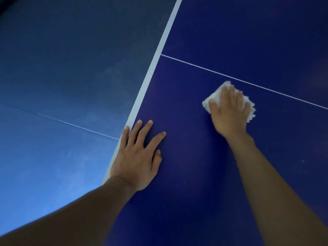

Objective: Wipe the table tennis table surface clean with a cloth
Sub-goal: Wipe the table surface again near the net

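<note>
The dark blue table tennis table (239,41) fills the right half of the head view. My right hand (229,112) lies flat with straight fingers on a white fluffy cloth (213,99) and presses it onto the surface, just below the thin white centre line (248,82). The cloth shows round the fingers and at the right of the palm. My left hand (138,157) rests flat on the table, fingers spread, its little finger at the white edge stripe (150,82).
Left of the edge stripe lies a lighter blue floor (62,77) with a thin pale line across it. The table surface stretches away above and to the right of the cloth.
</note>
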